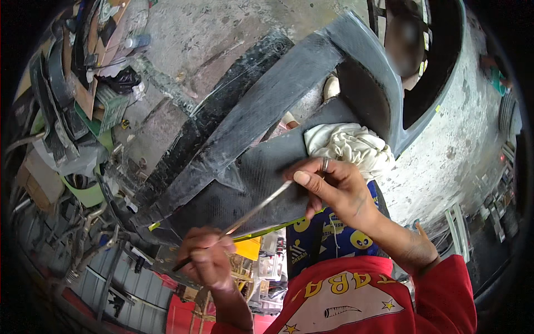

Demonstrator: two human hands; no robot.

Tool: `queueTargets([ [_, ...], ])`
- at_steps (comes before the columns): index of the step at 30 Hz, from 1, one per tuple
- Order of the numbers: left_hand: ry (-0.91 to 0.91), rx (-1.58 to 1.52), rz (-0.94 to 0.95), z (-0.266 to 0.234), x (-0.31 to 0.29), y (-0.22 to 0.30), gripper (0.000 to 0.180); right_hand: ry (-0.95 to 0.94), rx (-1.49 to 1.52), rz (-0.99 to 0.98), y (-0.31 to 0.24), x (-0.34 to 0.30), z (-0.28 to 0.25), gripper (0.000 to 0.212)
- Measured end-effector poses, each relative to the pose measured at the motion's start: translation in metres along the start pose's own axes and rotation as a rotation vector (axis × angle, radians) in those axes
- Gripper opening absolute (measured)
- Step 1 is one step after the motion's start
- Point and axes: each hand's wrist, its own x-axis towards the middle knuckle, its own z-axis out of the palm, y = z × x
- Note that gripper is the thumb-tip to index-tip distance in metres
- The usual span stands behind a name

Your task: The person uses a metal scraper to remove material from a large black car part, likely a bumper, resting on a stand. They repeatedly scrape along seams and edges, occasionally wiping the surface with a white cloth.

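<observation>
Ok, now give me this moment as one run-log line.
left hand: grips thin rod near its dark end | right hand: pinches rod near other end | white cloth: bunched on dark panel

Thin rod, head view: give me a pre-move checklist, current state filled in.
1. Left hand gripping the thin rod: ok, fingers closed on it, dark end poking out past them.
2. Right hand gripping the other end: ok, thumb and fingers pinch it.
3. Rod off the gray bumper panel: cannot tell; it crosses the panel in view, gap or contact unclear.
4. Panel by the right hand free of loose items: not ok, bunched white cloth there.
5. Light-colored shoe clear of the panel: cannot tell, partly hidden.
</observation>
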Motion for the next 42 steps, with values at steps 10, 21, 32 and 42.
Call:
queueTargets([
  [10,0.432,0.094,-0.032,-0.003,-0.045,0.001,0.033,-0.191,-1.454,-0.317,-0.011,0.009,0.009,0.080],
  [21,0.328,0.015,-0.220,0.070,-0.074,-0.006,0.036,-0.060,0.497,0.366,0.002,-0.010,-0.010,0.056],
  [32,-0.306,0.114,-0.727,0.046,-0.018,0.070,0.053,-0.057,0.380,0.368,0.004,0.022,-0.005,0.028],
  [42,-0.484,0.982,-0.393,0.111,0.030,0.073,0.034,-0.040,0.394,0.328,0.007,0.031,-0.002,0.052],
])
